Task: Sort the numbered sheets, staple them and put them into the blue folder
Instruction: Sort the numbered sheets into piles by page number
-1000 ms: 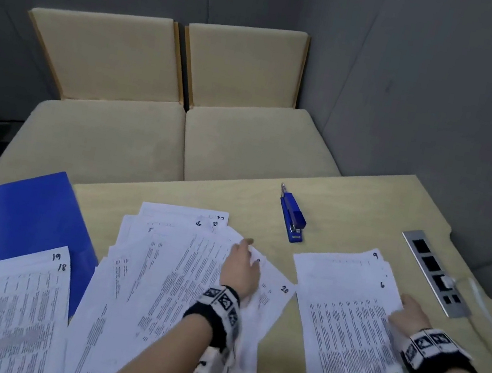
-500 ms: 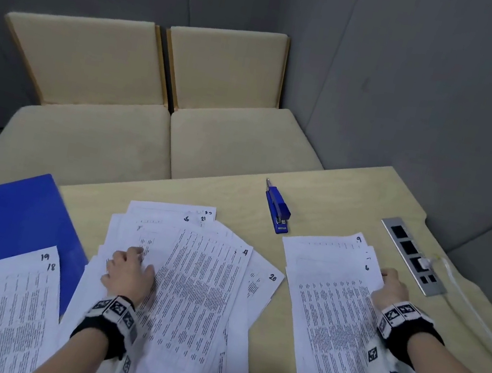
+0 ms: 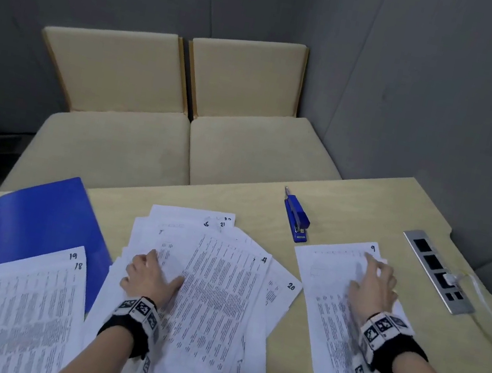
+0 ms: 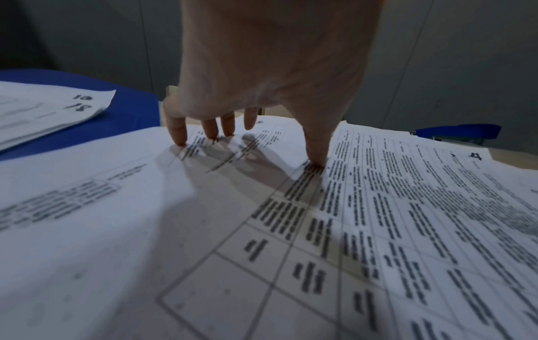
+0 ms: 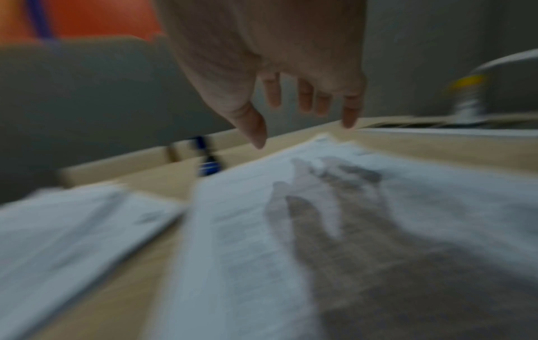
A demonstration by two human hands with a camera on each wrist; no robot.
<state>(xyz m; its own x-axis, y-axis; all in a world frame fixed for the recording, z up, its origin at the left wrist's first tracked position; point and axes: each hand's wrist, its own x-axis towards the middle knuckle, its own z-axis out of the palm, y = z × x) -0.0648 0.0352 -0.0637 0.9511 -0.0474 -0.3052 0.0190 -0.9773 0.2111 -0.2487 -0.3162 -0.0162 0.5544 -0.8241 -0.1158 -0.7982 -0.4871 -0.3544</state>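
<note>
Three piles of numbered sheets lie on the table. The left pile (image 3: 19, 310), with 19 and 18 showing, overlaps the open blue folder (image 3: 29, 214). On the loose middle pile (image 3: 217, 306) sheet 4 lies uppermost, with 20 and 21 peeking out. My left hand (image 3: 154, 272) presses its fingertips (image 4: 180, 140) on this pile, the thumb on sheet 4's left edge. The right pile (image 3: 329, 266) shows 9 at its corner. My right hand (image 3: 370, 274) hovers just above it with fingers spread, holding nothing; it is blurred in the right wrist view (image 5: 291, 124). A blue stapler (image 3: 296, 218) lies beyond the piles.
A metal socket panel (image 3: 436, 275) with a plugged cable sits in the table at the right. Two beige seats (image 3: 180, 142) stand behind the far table edge. Bare tabletop (image 3: 364, 214) shows around the stapler. Grey walls enclose the corner.
My left hand slid from the far right of the middle pile to its left side, and sheet 4 now lies on top. My right hand left the right pile's edge and moved over its top.
</note>
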